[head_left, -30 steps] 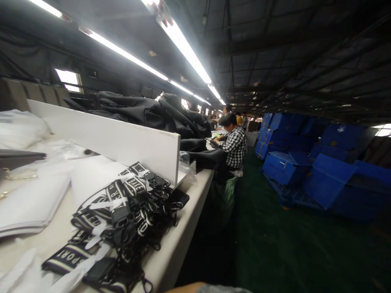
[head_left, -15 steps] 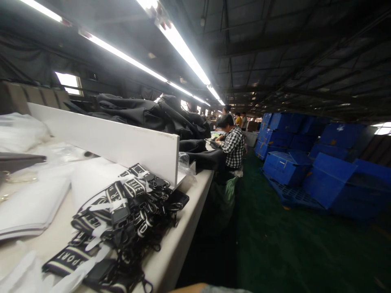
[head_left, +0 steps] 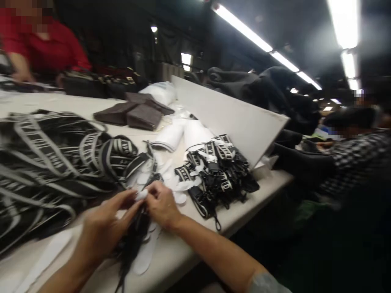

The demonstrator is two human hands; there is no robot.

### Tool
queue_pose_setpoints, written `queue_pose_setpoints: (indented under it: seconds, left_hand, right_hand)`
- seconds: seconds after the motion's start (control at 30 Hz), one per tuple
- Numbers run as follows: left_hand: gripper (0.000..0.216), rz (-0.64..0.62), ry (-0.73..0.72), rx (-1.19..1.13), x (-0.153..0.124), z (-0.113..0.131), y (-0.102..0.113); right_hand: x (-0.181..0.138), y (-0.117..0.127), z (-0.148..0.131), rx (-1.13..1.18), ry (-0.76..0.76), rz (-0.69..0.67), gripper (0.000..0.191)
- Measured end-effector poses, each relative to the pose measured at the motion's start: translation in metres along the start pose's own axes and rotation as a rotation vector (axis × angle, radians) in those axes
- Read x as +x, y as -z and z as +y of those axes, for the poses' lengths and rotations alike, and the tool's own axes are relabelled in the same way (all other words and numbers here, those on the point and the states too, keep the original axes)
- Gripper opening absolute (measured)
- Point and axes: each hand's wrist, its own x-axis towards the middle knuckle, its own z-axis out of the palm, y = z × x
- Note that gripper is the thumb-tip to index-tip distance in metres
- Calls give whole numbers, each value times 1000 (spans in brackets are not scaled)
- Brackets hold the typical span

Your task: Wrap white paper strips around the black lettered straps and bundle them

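Note:
Low over the table's front edge, my left hand [head_left: 105,221] and my right hand [head_left: 163,205] meet, fingertips pinched on a small white strip [head_left: 141,194]. That strip appears wrapped on a black strap [head_left: 136,240], whose loose end hangs down between my wrists. Whether it goes fully round, I cannot tell, as my fingers cover part of it. Loose white strips [head_left: 145,256] lie beneath my hands. To the right sits a pile of folded lettered straps [head_left: 214,171] with white bands. A large heap of black-and-white lettered webbing [head_left: 55,162] fills the left side.
A white board [head_left: 226,110] stands along the table behind the folded straps. White rolled sheets [head_left: 169,136] and dark brown folded pieces [head_left: 128,114] lie farther back. A person in red [head_left: 51,44] works across the table; another in a checked shirt [head_left: 360,154] is at right.
The view has swung left from the aisle and blue boxes to the table. Both my hands are now in view, working on a strap; the webbing heap has come into sight.

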Motion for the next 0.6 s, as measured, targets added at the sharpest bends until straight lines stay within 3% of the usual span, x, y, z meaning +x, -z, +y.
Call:
queue_pose_setpoints:
  seconds: [0.07,0.17,0.3,0.47,0.6]
  left_hand:
    - [15,-51,-161,197,-8,0,15]
    - [14,-55,-313,318,-4,8,15]
    - [8,-36,-261,252,3,13,8]
    - [11,-63,-251,180,-4,-1,6]
    - [11,-122,-47,83,-3,-3,7]
  right_hand:
    - [2,2,3,107,15,-24,6]
    - [2,6,4,186,32,-30,14]
    - [-5,3,3,106,105,38,12]
    - [-7,-1,7,-168,205,98,6]
    - [-5,1,8,-174,134,73,8]
